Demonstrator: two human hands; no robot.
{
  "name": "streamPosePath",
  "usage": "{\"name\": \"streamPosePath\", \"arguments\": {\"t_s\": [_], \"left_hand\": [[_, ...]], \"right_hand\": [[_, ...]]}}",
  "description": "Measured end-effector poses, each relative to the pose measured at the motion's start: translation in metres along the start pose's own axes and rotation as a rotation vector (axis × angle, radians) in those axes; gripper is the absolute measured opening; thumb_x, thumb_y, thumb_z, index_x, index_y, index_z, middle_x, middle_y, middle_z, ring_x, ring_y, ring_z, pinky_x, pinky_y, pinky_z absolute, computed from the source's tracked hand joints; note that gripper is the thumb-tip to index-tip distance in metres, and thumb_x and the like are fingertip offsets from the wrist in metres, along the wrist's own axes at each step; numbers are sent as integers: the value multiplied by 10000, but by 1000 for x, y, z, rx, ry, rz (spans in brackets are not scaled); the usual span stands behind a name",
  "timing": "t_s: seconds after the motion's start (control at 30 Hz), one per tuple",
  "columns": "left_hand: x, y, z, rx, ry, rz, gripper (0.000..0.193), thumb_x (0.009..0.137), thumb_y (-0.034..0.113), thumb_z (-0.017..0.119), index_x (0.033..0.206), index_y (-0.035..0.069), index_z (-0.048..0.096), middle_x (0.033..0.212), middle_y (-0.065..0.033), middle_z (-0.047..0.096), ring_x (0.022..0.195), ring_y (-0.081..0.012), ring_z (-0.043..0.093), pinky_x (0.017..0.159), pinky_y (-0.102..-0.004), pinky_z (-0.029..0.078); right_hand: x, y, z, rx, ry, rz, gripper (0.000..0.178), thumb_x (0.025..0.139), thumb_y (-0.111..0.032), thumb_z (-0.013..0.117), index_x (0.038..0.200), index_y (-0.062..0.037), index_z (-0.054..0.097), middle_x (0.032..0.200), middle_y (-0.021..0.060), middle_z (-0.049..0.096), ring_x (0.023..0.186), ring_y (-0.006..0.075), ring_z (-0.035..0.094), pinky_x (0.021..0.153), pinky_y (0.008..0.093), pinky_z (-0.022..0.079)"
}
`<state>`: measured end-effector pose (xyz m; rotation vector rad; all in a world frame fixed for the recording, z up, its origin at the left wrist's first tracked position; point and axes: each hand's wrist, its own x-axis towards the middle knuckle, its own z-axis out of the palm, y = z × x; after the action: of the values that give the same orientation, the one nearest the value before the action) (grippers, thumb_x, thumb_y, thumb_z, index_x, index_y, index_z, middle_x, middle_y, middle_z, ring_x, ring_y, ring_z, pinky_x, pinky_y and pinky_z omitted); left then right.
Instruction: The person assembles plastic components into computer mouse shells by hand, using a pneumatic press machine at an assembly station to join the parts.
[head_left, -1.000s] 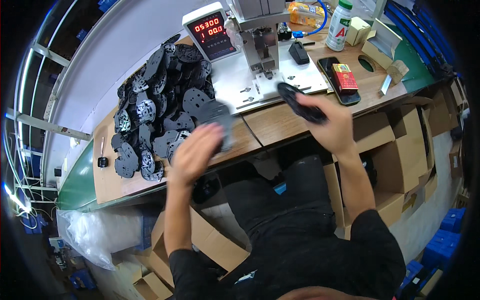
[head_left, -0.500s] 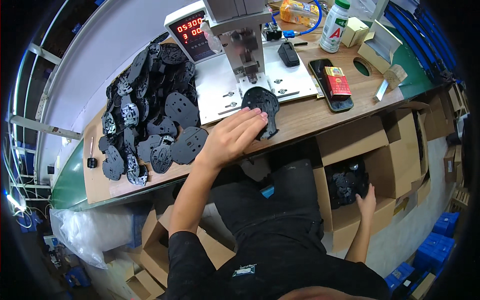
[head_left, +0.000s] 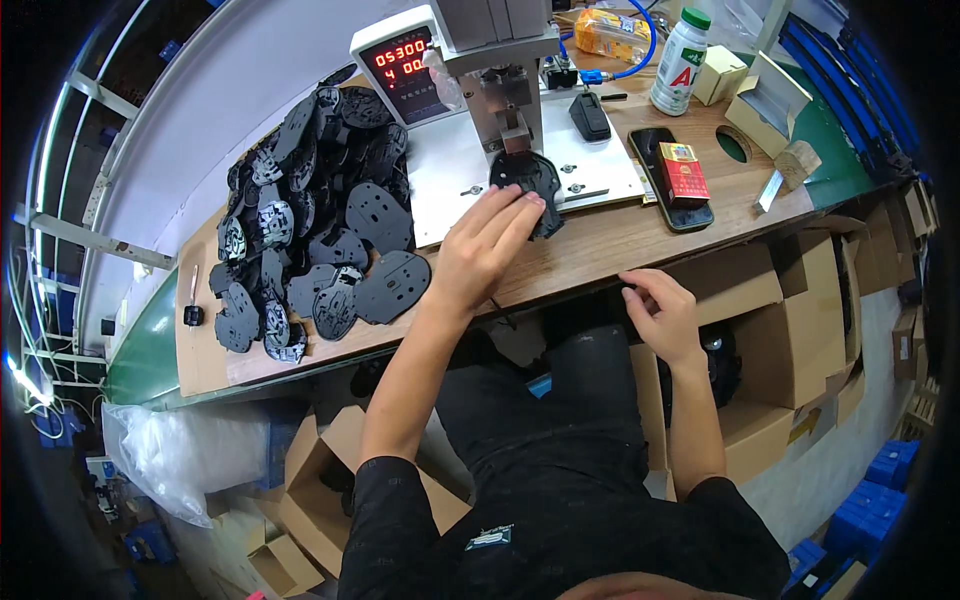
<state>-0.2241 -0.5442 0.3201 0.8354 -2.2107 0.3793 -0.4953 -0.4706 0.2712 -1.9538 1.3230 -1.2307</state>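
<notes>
The left hand (head_left: 487,245) rests, fingers nearly together, on a black plastic part (head_left: 541,190) whose far end is under the press (head_left: 505,108), near the front edge of the bench (head_left: 590,250). The right hand (head_left: 664,315), fingers loosely curled, is just beside that edge

part (head_left: 532,172): black | baseplate (head_left: 445,190): white | tabletop (head_left: 580,246): brown woodgrain | hose (head_left: 654,40): blue

black short-sleeved top (head_left: 600,530) | white-and-teal chest patch (head_left: 489,539) (a small one) | dark trousers (head_left: 540,420)
</notes>
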Motion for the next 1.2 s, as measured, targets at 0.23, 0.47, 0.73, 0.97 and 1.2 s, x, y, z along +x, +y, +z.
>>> {"name": "streamPosePath", "arguments": {"t_s": [0.23,0.47,0.73,0.97,1.2], "left_hand": [[2,1,5,-44,-61,-67,384,787,36,645,1171,36,648,1079,-92,709,1029,-275,673,897,-366,559],[1,5,7,-55,-12,-99,404,755,14,663,1157,47,660,1041,-100,715,1007,-283,685,876,-379,570],[4,2,11,-147,41,-197,424,708,0,683,1127,56,671,1038,-106,715,1021,-280,685,888,-381,564],[-19,-8,-1,-98,6,-89,379,764,4,634,1141,31,664,1104,-134,670,1045,-302,655,900,-387,551],[-57,-2,-56,-222,73,-127,368,749,16,668,1116,35,649,1136,-159,626,1019,-324,640,895,-415,539]], "right_hand": [[35,-28,6,101,-19,-122,259,809,29,691,1063,-23,700,1007,97,698,687,111,633,555,223,491],[91,-54,14,-20,-182,-270,437,829,-88,672,1260,-80,601,1284,133,616,953,290,694,803,356,578],[109,-50,29,-230,-256,-369,602,780,-106,684,1358,-110,514,1316,123,604,1027,325,665,854,393,559],[104,-49,63,-419,-221,-401,523,769,-81,659,1280,-66,549,1196,140,670,879,312,708,718,413,579],[113,-54,39,-580,-276,-371,487,754,-29,657,1230,-115,606,1264,100,650,953,317,691,787,393,571]]}}
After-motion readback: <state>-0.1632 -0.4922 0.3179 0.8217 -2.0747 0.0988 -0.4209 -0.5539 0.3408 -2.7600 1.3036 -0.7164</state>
